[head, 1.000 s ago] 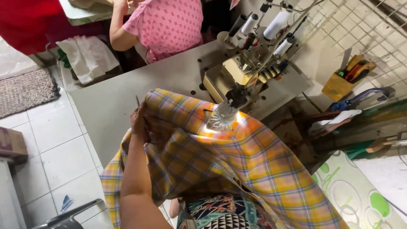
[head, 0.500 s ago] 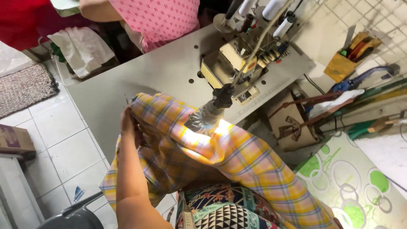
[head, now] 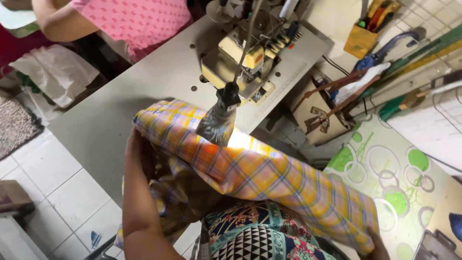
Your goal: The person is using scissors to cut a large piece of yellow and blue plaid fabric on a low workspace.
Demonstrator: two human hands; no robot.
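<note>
A yellow plaid cloth (head: 269, 178) with orange and blue lines lies stretched from the grey sewing table (head: 110, 110) down across my lap. My left hand (head: 139, 159) grips its bunched left end near the table's edge. At the bottom right, my right hand (head: 378, 245) holds the cloth's other end, mostly hidden beneath it. A small lamp (head: 219, 120) on a bent arm hangs just above the cloth and lights a bright patch on it. Behind the lamp stands the cream sewing machine (head: 245, 62).
Another person in a pink patterned top (head: 134, 19) sits across the table at the upper left. A brown bag (head: 320, 113) stands on the floor to the right, a yellow tool holder (head: 361, 41) hangs on a wire grid, and a green-circled board (head: 399, 178) lies at right.
The view has moved closer and tilted. My left hand has drawn the cloth's left end lower and nearer to me, and the cloth now lies more stretched out toward my right hand.
</note>
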